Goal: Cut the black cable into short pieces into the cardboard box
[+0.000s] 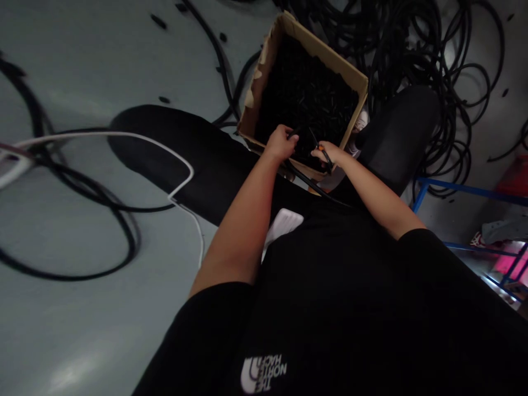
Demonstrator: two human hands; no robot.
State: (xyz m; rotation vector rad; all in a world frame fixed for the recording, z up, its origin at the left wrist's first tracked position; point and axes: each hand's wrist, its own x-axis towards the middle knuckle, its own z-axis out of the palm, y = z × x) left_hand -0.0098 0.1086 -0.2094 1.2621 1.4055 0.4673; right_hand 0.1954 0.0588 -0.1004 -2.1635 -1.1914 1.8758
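Left hand [282, 144]: at the near edge of the cardboard box [251, 104], thumb and fingers closed on a black cable [311, 183]. Right hand [329, 154]: at the box's near right corner, fingers wrapped round a small hand tool [320, 147] with dark handles and an orange patch about its middle.

Key relation: cable against tool. A short dark stretch, apparently the same cable, leaves the left fingers toward the right hand, inside the near edge. Below the fist the cable crosses that edge and slants toward the person's lap, its long axis running down and to the right. The tool lies to the right of the left fingers, set steeply: handles toward the near right corner, tip toward the far edge. Left hand is the nearer to the cable, having it in grip; right hand is just beside, with a narrow gap between the two sets of fingers. Tip and short stretch look very near; touching or apart, cannot tell, dark on dark. Whether the tool is spread or squeezed: not readable either.

Box contents: many short black pieces [307, 82], spread from the far corner to the near edge. Tangled coils [383, 33] lie on the floor [124, 319] beyond the far edge and to the right
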